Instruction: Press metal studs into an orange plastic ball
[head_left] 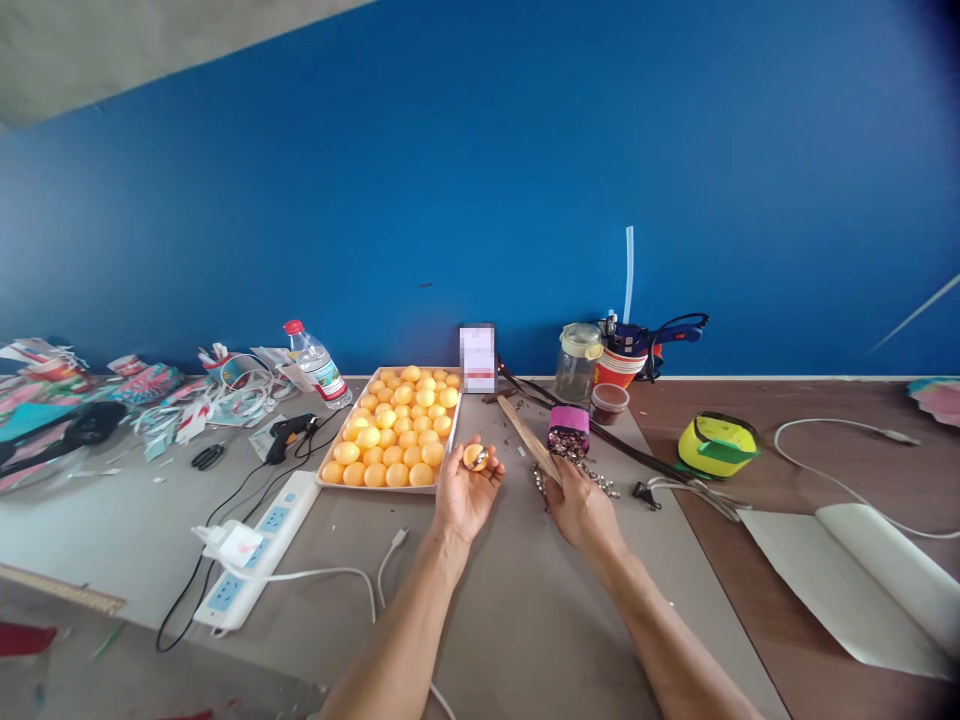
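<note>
My left hand (461,505) is turned palm up with its fingers curled round an orange ball (472,459), which shows a shiny, dark patch on one side. In my right hand (586,508) is a flat wooden stick (529,432), gripped near its lower end and slanting away to the upper left. Small shiny metal pieces (602,486) lie heaped around the right fingers; their exact kind is too small to tell. Just behind them a purple container (570,417) lies tipped, with similar pieces at its mouth. Left of my hands sits a shallow white box (379,489) of orange balls (401,440).
A power strip (259,550) with a charger and cables lies at left, near a glue gun (291,436), scissors (208,457) and a water bottle (319,366). A phone (478,360) leans on the wall. Rightward are a jar (577,365), a yellow container (716,447) and paper (840,590).
</note>
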